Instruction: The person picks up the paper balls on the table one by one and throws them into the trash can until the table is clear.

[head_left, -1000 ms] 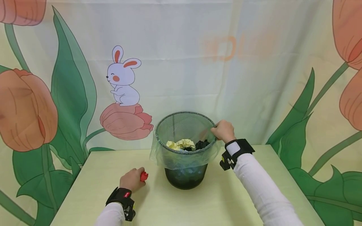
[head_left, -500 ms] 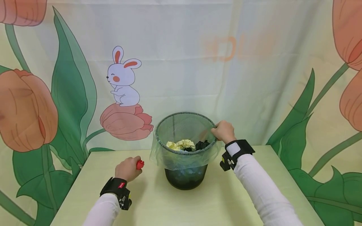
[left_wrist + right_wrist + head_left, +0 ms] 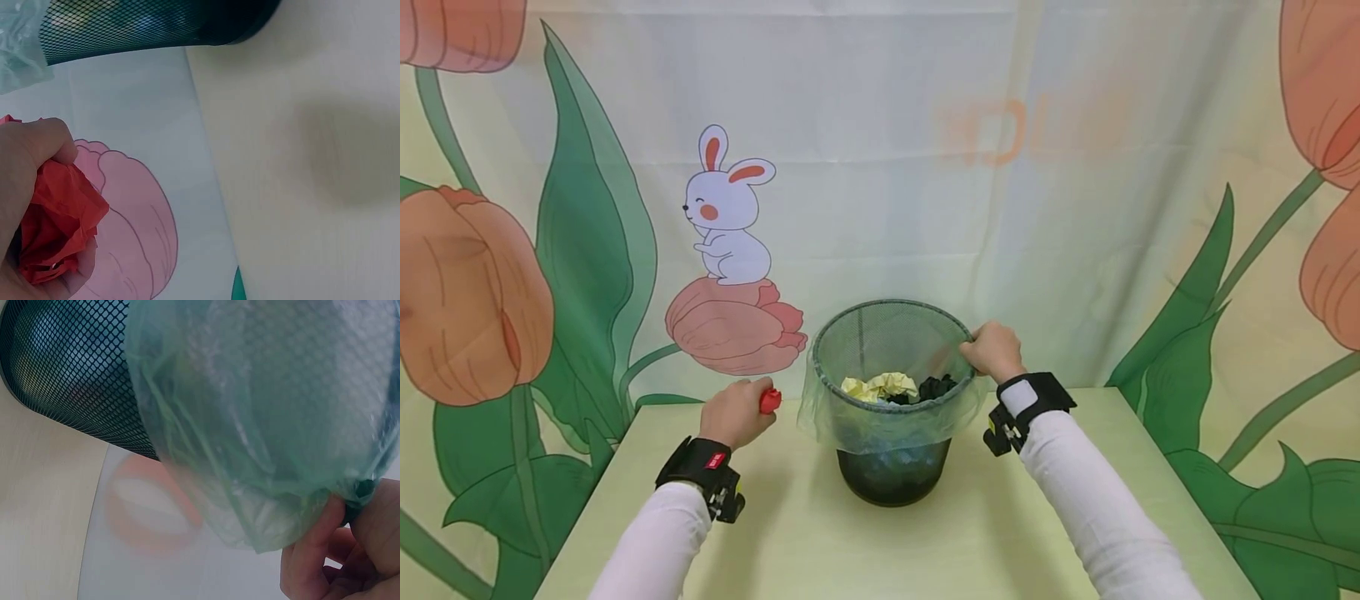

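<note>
My left hand (image 3: 735, 414) holds a crumpled ball of red paper (image 3: 62, 215), its fingers curled round it, above the table to the left of the bin. A black mesh wastebasket (image 3: 891, 477) stands upright mid-table. Its pale green plastic bag (image 3: 262, 406) is folded down over the rim. Inside lie crumpled yellow paper (image 3: 880, 386) and crumpled black paper (image 3: 936, 385). On the right side of the rim, my right hand (image 3: 996, 350) pinches the rim and bag edge between thumb and fingers, as the right wrist view shows.
The bin stands on a pale wooden table (image 3: 1000, 533). Behind the table hangs a cloth backdrop (image 3: 880, 167) printed with tulips, leaves and a white rabbit. Each wrist wears a black strap (image 3: 1036, 396) with a small camera.
My left hand has risen from low over the table, moving up and slightly left in the head view with the red paper. The right hand and the wastebasket have stayed put.
</note>
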{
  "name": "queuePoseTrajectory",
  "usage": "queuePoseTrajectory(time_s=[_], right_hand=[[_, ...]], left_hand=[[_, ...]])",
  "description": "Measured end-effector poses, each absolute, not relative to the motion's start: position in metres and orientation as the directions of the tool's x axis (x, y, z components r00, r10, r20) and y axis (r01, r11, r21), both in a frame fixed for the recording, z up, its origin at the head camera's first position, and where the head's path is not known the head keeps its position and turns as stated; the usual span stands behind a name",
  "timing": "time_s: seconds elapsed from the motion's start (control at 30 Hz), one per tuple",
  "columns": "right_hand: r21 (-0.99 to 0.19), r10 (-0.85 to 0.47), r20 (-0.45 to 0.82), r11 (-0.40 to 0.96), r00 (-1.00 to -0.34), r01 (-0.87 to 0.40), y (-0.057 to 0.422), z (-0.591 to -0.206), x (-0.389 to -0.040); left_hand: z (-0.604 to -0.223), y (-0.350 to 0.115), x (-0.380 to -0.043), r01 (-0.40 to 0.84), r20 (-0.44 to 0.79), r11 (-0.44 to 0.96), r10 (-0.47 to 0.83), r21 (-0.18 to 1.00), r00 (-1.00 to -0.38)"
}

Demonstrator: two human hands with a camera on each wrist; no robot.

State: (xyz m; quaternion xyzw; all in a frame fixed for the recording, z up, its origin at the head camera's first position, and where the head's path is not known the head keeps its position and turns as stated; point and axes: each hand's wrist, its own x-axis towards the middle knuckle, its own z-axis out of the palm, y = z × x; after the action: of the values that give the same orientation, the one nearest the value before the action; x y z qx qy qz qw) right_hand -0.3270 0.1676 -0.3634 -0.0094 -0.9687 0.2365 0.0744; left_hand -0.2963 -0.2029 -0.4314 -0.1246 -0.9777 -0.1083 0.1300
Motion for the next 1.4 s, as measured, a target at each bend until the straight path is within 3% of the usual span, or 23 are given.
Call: queuePoseTrajectory(time_s=[0.13, 0.27, 0.5, 1.4], right_hand=[[-0.448, 0.044, 0.184, 0.893, -0.982, -0.044, 0.173, -0.375, -0.339], [-0.449, 0.052, 0.141, 0.893, -0.989, -0.017, 0.169, -0.364, -0.328], [-0.443, 0.023, 0.172, 0.895, -0.985, -0.057, 0.164, -0.354, -0.314], [-0.442, 0.032, 0.162, 0.896, -0.986, -0.044, 0.165, -0.356, -0.318]], left_hand=[[-0.424, -0.201, -0.299, 0.285, 0.305, 0.940, 0.220, 0.187, -0.926], [-0.415, -0.199, -0.300, 0.293, 0.316, 0.937, 0.224, 0.192, -0.922], [-0.393, -0.191, -0.304, 0.313, 0.343, 0.935, 0.242, 0.168, -0.907], [-0.330, -0.146, -0.312, 0.401, 0.380, 0.913, 0.348, 0.069, -0.857]])
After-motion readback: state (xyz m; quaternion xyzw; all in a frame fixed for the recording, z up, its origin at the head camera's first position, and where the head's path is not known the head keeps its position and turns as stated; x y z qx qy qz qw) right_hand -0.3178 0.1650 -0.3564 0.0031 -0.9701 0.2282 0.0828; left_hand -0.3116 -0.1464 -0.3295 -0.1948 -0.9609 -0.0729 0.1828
